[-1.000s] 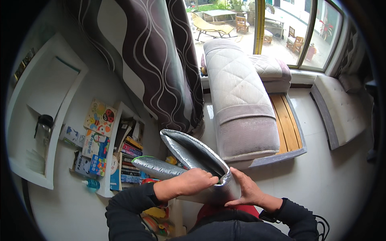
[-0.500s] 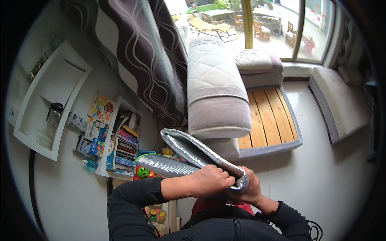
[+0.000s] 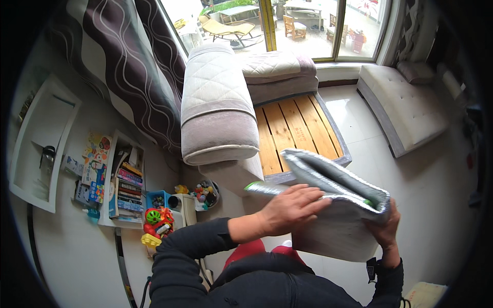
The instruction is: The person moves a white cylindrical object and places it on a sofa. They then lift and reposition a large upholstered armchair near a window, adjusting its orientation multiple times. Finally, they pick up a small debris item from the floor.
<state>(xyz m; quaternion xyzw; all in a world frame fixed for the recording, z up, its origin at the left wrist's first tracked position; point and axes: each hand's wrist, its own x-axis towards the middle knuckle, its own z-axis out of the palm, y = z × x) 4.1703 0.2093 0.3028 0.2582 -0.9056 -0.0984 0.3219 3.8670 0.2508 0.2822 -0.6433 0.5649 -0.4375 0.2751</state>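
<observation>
A folded silver foil mat with a bit of green edging is in front of my body, its layers gaping apart toward the far side. My right hand is closed round its folded right end, fingers partly hidden under it. My left hand lies over the near layer, fingers stretched out and pressed lightly on it. One silver flap with a green edge sticks out beyond my left wrist. A pale grey panel hangs below the fold; I cannot tell whether it is all part of the mat.
Ahead stands a sofa frame with bare wooden slats and a rounded quilted armrest. A tufted sofa section is at the right. To the left are a bookshelf, colourful toys and a patterned curtain.
The mat has moved right and turned, with my right hand still gripping its end. My left hand has loosened from a fist to outstretched fingers. The whole view has swung right.
</observation>
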